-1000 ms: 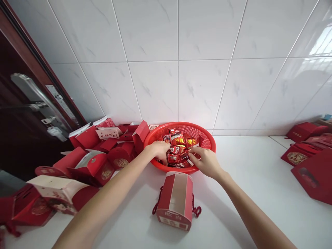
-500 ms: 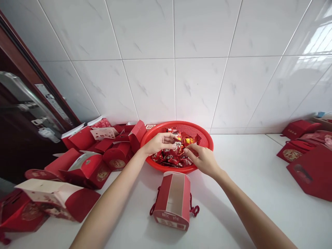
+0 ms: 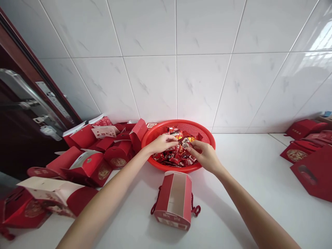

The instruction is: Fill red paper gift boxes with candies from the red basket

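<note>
Over the basket (image 3: 181, 169) I see a dark red, shiny sweet (image 3: 185, 143) with a pale patch and dark lettering, pinched by the right hand (image 3: 207, 158). Half a second ago it was in the left hand (image 3: 160, 143), whose fingers now curl loosely beside it; whether they grip anything, I cannot tell.

The left hand (image 3: 163, 144) and right hand (image 3: 204, 156), mid-frame, are showing bare, with slender bare forearms (image 3: 110, 193) tapering from the bottom edge.
</note>
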{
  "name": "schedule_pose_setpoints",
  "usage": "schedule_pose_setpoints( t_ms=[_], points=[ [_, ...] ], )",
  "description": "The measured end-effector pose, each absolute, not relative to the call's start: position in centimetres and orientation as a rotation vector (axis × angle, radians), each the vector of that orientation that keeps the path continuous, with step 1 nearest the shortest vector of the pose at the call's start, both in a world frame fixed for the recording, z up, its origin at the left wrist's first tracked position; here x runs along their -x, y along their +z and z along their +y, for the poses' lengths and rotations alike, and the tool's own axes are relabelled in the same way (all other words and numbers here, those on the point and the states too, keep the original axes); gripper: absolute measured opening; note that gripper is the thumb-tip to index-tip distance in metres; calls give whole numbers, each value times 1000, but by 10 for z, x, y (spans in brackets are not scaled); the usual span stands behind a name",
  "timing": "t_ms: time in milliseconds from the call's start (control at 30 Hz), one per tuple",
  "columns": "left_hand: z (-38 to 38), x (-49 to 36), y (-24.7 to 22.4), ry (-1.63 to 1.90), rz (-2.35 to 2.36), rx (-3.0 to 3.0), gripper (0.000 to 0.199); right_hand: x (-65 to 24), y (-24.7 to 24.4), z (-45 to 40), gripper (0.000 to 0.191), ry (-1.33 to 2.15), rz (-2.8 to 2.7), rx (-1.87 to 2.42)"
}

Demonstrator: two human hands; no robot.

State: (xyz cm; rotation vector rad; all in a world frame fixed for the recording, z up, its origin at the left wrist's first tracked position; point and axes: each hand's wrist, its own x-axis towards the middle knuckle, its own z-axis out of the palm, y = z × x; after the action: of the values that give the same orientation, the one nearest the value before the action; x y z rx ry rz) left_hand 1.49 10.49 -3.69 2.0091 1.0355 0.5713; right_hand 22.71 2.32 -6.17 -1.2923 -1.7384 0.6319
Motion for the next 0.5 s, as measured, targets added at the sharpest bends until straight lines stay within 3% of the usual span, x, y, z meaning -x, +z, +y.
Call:
schedule_pose_setpoints(
  t_ms=[200,500],
  points=[
    [105,-10,-44,242,1194,-2195,9,-224,-61,22,28,577,-1704,1333],
    [99,-15,-41,45,1186,-2366,37,-220,-65,19,26,509,-1693,1391]
  ],
)
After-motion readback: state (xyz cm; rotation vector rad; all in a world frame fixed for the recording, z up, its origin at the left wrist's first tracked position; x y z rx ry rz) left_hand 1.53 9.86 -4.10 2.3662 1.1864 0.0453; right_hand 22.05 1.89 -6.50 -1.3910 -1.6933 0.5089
